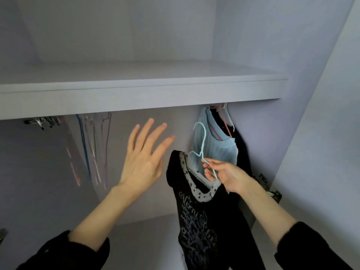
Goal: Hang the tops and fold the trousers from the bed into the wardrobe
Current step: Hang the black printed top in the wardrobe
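Your right hand pinches the wire of a pale blue hanger just below its neck, and the black top with the star-trimmed collar hangs from it, draped straight down in front of the wardrobe opening. The hook curls upward and points up and slightly left, well below the shelf; the rail itself is hidden behind the shelf's front edge, so you cannot see exactly where it runs. Up and to the right of the hook, a light blue knit top already hangs on a red hanger, with a dark garment behind it against the side wall. Your left hand is empty, fingers spread wide, raised between the held top and a blurred bunch of spare hangers further left. The move, as I judge it, turns on lift: the hook must travel up and back, just left of the knit top, and your right hand is the nearer one.
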Demonstrator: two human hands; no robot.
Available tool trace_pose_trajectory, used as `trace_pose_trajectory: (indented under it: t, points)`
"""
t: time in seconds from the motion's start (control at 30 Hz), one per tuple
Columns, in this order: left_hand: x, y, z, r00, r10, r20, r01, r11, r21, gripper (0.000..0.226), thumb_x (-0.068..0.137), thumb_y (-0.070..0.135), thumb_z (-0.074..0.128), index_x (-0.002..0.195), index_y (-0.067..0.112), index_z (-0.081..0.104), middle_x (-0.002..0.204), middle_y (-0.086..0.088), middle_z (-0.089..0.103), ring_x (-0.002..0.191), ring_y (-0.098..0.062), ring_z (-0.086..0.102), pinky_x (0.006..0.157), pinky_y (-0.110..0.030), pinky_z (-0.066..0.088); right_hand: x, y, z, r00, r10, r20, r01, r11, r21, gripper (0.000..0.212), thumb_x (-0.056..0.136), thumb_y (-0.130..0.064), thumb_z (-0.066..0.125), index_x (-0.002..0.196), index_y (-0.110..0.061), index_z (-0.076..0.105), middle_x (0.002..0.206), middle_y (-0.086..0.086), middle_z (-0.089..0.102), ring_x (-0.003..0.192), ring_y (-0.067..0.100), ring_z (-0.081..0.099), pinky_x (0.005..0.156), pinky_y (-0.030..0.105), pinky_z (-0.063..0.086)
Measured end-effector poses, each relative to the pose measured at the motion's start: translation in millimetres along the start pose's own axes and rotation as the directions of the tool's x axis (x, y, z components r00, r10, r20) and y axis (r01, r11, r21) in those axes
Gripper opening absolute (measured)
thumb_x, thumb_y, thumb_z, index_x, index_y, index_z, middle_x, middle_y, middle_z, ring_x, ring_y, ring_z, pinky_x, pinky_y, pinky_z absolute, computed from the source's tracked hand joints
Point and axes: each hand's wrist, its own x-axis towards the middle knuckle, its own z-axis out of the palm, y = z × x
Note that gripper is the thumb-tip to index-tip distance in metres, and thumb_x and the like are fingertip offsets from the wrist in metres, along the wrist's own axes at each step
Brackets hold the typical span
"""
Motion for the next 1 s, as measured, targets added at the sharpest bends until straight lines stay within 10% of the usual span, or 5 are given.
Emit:
trace_pose_trajectory:
  t: [0.2, 1.0]
  points:
    - [35.1, -15.6, 7.8, 0.995, -0.07, 0.067, 0.048, 0.956, 0.288, 0.071, 0.084, 0.013, 0.05, 0.147, 0.016, 0.017, 0.154, -0.011, 0.011, 0.143, -0.029, -0.014, 0.107, -0.065, -0.004, 29.5, -26.2, -4.2, 0.986, -0.123, -0.11, 0.144, 0.967, 0.21, 0.037, 0.096, -0.004, 0.047, 0.133, -0.005, 0.047, 0.101, 0.009, 0.064, 0.085, 0.02, 0.065, 0.059, 0.024, 0.057]
    - [35.7, -34.5, 24.3, 0.996, -0.086, 0.038, 0.058, 0.884, 0.464, 0.103, 0.066, -0.001, 0.056, 0.15, 0.014, 0.0, 0.156, -0.01, -0.015, 0.142, -0.037, -0.014, 0.105, -0.069, -0.004, 150.8, -92.2, -10.0, 0.881, -0.207, -0.425, 0.254, 0.965, 0.056, 0.032, 0.099, -0.008, 0.044, 0.131, -0.004, 0.048, 0.122, 0.017, 0.061, 0.07, 0.019, 0.062, 0.057, 0.023, 0.054]
